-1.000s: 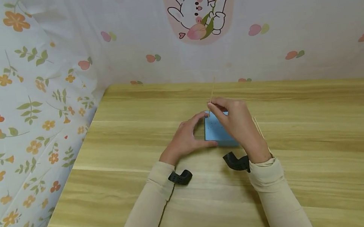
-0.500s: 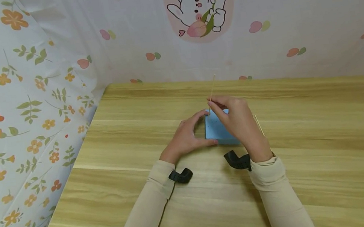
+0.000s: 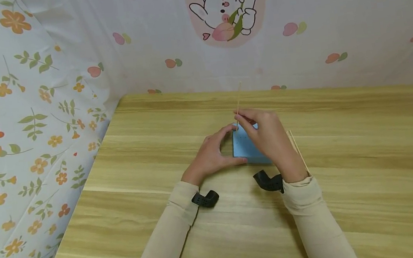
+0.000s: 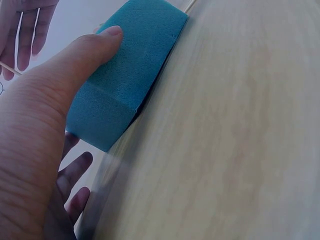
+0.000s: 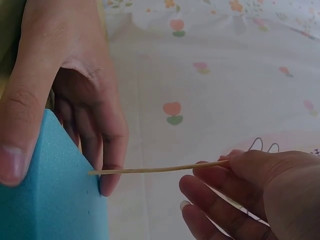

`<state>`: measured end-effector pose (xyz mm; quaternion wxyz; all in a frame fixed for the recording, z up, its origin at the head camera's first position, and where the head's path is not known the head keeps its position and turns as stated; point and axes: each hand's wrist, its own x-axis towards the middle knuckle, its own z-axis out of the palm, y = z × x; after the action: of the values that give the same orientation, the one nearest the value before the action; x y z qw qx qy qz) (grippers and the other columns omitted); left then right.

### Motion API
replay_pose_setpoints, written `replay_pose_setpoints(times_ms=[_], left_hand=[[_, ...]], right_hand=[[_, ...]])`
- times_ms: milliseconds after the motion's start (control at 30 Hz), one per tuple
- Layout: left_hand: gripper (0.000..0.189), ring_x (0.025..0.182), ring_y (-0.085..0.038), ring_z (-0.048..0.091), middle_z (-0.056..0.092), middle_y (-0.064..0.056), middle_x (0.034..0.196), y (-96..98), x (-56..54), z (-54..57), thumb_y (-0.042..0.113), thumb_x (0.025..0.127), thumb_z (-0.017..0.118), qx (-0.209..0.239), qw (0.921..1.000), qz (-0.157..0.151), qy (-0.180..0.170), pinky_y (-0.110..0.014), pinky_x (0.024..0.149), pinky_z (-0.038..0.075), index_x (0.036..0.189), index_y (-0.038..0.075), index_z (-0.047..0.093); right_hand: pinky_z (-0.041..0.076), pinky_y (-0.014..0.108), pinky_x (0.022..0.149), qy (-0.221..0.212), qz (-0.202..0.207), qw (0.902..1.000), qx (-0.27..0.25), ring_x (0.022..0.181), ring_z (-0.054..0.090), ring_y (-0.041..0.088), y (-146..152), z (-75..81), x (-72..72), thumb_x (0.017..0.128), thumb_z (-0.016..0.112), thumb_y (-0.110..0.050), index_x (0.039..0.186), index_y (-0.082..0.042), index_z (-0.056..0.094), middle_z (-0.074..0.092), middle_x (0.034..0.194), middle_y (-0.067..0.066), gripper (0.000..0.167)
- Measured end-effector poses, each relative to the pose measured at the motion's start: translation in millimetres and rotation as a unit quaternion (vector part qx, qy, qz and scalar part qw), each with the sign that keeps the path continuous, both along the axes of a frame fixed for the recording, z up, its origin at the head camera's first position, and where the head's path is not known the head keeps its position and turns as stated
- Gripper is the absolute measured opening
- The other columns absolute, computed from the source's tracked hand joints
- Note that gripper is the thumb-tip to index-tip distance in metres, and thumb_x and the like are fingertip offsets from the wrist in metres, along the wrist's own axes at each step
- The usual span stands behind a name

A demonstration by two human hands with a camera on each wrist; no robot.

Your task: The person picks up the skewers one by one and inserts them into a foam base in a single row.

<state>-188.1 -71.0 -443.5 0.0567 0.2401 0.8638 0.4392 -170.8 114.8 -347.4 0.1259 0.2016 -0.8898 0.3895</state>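
Observation:
A blue foam block [image 3: 245,148] lies on the table, with small dark holes in its top face. My left hand [image 3: 210,156] holds it from the left, thumb on the near side and fingers at the far side. In the left wrist view the thumb presses flat on the foam block [image 4: 135,55]. Between thumb and forefinger my right hand [image 3: 271,138] pinches a thin wooden stick [image 3: 238,101], which stands steeply over the far left corner. The right wrist view has the lower end of the stick [image 5: 155,170] right at the block's top face, close to the left fingers.
Several loose wooden sticks [image 3: 296,146] lie on the table [image 3: 369,160] just right of the right wrist. A black wrist mount [image 3: 205,199] sits on each sleeve. Printed curtains [image 3: 143,55] hang behind the table and along its left.
The stick's upper end has swung slightly left, so it stands more upright. The left hand keeps its hold on the foam block, and the right hand has barely moved.

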Motion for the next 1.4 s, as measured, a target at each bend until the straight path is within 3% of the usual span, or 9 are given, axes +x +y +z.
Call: replay_pose_setpoints(times_ms=[200,367,467,667,767,833,967,1100,1400], left_hand=[[0.097,0.144,-0.012,0.043,0.048,0.010,0.156,-0.4,-0.5,0.4,0.054,0.075,0.090,-0.005,1.0000,0.001,0.004,-0.044,0.118,0.027,0.156,0.029,0.042],[0.096,0.142,-0.011,0.043,0.048,0.008,0.157,0.3,-1.0,0.9,0.055,0.074,0.090,-0.011,0.9999,0.006,0.001,-0.045,0.118,0.030,0.155,0.032,0.043],[0.095,0.141,-0.012,0.045,0.049,0.006,0.156,1.3,-1.1,1.3,0.055,0.073,0.091,-0.013,0.9999,0.006,0.003,-0.045,0.117,0.030,0.153,0.033,0.044],[0.095,0.141,-0.014,0.045,0.049,0.005,0.156,2.0,-0.1,2.4,0.056,0.073,0.091,-0.008,0.9999,0.009,-0.003,-0.046,0.118,0.029,0.152,0.036,0.044],[0.095,0.142,-0.016,0.044,0.048,0.006,0.157,1.7,0.5,2.4,0.057,0.073,0.091,-0.005,0.9999,0.011,-0.010,-0.048,0.117,0.030,0.152,0.038,0.043],[0.094,0.142,-0.018,0.043,0.047,0.006,0.157,1.5,1.1,2.5,0.057,0.073,0.090,-0.006,0.9998,0.011,-0.013,-0.050,0.117,0.030,0.152,0.039,0.043],[0.095,0.143,-0.020,0.042,0.047,0.006,0.158,0.6,1.9,1.5,0.058,0.072,0.090,-0.005,0.9997,0.013,-0.019,-0.053,0.118,0.029,0.152,0.039,0.043],[0.095,0.144,-0.023,0.041,0.045,0.007,0.159,-0.7,1.2,0.5,0.060,0.072,0.089,-0.006,0.9996,0.014,-0.025,-0.056,0.118,0.029,0.152,0.041,0.043],[0.095,0.144,-0.025,0.042,0.046,0.006,0.159,-0.3,0.9,1.2,0.059,0.072,0.090,-0.003,0.9995,0.016,-0.026,-0.056,0.118,0.028,0.152,0.040,0.044]], right_hand=[[0.057,0.047,0.079,-0.024,-0.003,0.9997,0.002,0.098,0.071,0.031,3.3,1.7,0.4,0.108,0.058,-0.025,0.132,0.000,0.070,0.075,0.115,0.016,0.036],[0.053,0.051,0.085,-0.066,-0.022,0.9975,-0.013,0.105,0.069,0.032,13.9,9.3,2.7,0.112,0.039,-0.043,0.134,-0.002,0.068,0.074,0.116,0.016,0.054],[0.051,0.049,0.085,-0.064,-0.049,0.9964,-0.027,0.105,0.070,0.032,28.7,16.5,5.1,0.113,0.033,-0.045,0.130,-0.001,0.069,0.074,0.117,0.016,0.059],[0.048,0.027,0.077,-0.064,-0.092,0.9937,0.007,0.095,0.071,0.031,72.9,28.9,16.2,0.111,0.047,-0.037,0.125,-0.001,0.072,0.076,0.107,0.016,0.046],[0.049,0.028,0.077,-0.099,-0.080,0.9902,0.058,0.093,0.071,0.032,95.0,28.7,22.2,0.108,0.057,-0.028,0.121,0.001,0.073,0.075,0.106,0.018,0.036],[0.052,0.035,0.079,-0.131,-0.064,0.9850,0.092,0.091,0.071,0.033,106.0,26.1,25.1,0.105,0.062,-0.022,0.117,0.003,0.074,0.075,0.104,0.019,0.030],[0.054,0.051,0.078,-0.210,-0.030,0.9648,0.155,0.090,0.069,0.035,120.2,16.1,30.9,0.101,0.067,-0.015,0.109,0.006,0.074,0.074,0.098,0.019,0.024],[0.054,0.053,0.079,-0.266,-0.020,0.9458,0.185,0.091,0.068,0.037,133.2,6.3,38.5,0.099,0.069,-0.015,0.105,0.006,0.074,0.073,0.098,0.019,0.023],[0.053,0.051,0.078,-0.327,-0.051,0.9214,0.204,0.092,0.065,0.036,150.0,-1.7,45.6,0.094,0.074,-0.021,0.098,0.004,0.075,0.072,0.098,0.018,0.025]])
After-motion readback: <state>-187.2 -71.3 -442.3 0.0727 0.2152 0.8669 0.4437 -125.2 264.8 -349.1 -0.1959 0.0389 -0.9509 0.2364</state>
